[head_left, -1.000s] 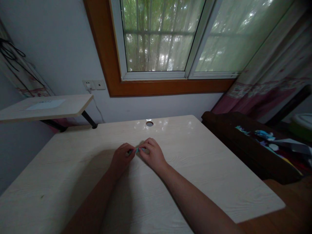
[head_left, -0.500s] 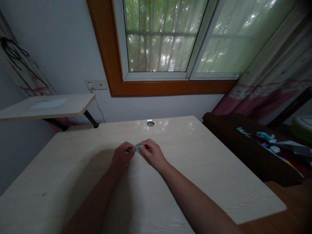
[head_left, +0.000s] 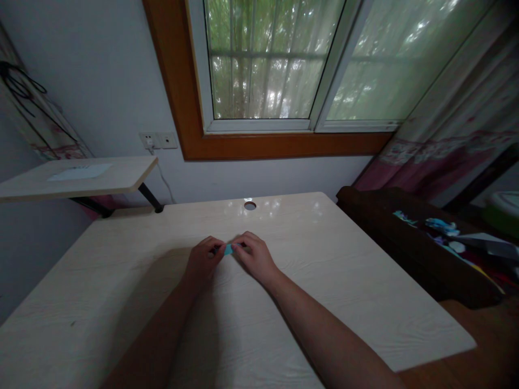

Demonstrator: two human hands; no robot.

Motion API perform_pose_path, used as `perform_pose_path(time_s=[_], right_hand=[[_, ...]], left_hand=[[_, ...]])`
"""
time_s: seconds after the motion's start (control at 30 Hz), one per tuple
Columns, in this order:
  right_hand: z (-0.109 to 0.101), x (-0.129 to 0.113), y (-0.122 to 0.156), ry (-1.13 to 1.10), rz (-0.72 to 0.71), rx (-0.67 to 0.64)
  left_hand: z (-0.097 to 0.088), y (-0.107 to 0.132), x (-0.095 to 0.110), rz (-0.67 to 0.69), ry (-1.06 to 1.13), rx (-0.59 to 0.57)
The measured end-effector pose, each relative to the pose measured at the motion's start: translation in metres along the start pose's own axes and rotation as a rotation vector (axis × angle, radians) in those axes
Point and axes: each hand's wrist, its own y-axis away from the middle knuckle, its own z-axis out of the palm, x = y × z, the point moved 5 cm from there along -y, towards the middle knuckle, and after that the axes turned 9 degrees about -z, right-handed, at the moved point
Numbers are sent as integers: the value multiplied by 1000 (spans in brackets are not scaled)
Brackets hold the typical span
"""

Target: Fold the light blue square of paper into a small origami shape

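A: Near end first. What are the hands doing?

B: Both forearms are reaching in over the desk. The left hand and right hand are meeting fingertip to fingertip, each pinching one end of a small teal piece. It's looking like folded paper, but it's too small to be sure.

A: Where is it sitting?

B: Mid-desk, between the two hands, low over the top. I can't tell whether it's touching the surface.

A: Which step?

B: I'm reading it as pressing or creasing the piece between the fingertips. Whatever follows is calling for fine fingertip control, with both pinches holding firm so the piece isn't slipping or springing open.

A: Anything differing from earlier?

B: Half a second ago a longer teal strip was showing. Now the fingertips are covering more of it, leaving only a short sliver. The hands are sitting in nearly the same spot as before.

A: And farther back?

B: A cable hole is sitting near the desk's far edge. A side shelf with a pale sheet is sticking out on the left, under a wall socket. Dark furniture is on the right, then the window and a curtain.
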Motion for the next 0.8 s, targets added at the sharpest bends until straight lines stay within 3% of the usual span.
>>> perform_pose_path(time_s=[0.23, 0.37, 0.6, 0.8], right_hand=[[-15, 14, 0, 32, 107, 196], [-17, 17, 1, 37, 125, 212], [-6, 2, -1, 45, 8, 62], [-4, -4, -2, 97, -61, 3]], left_hand=[[-17, -3, -23, -186, 60, 200], [-21, -4, -29, -203, 104, 271], [1, -3, -5, 72, 3, 23], [5, 0, -2, 162, -79, -4]])
